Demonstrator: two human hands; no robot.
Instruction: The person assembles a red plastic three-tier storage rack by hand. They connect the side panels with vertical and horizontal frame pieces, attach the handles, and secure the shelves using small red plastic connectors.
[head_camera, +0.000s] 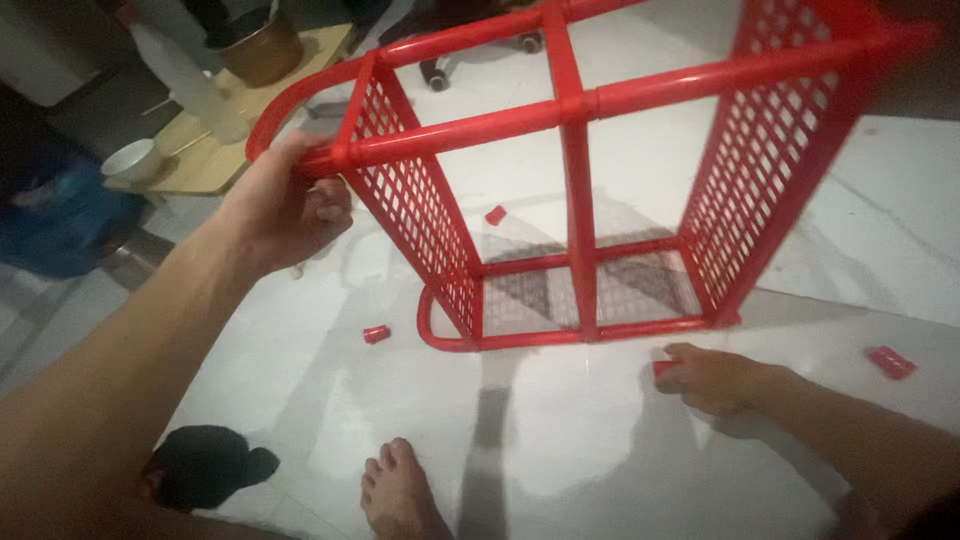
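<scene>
Red mesh rack frame (590, 190) held upright on the white floor (560, 430).
My left hand (285, 205) has its fingers wrapped around the frame's curved top tube. My right hand (715, 378) rests on the floor just below the frame's base, fingers closed on a small red connector (664, 369). Another red connector (376, 334) lies below my left fingers.

Red rack (580, 200) is standing on the white floor, tubes w/ mesh side panels, tilting a bit twd the camera's left. Its top rail is sitting in a grip at the left corner. Small red cap (664, 368) is lying on the floor just in front of the rack's bottom rail, half hiding under fingers.
</scene>
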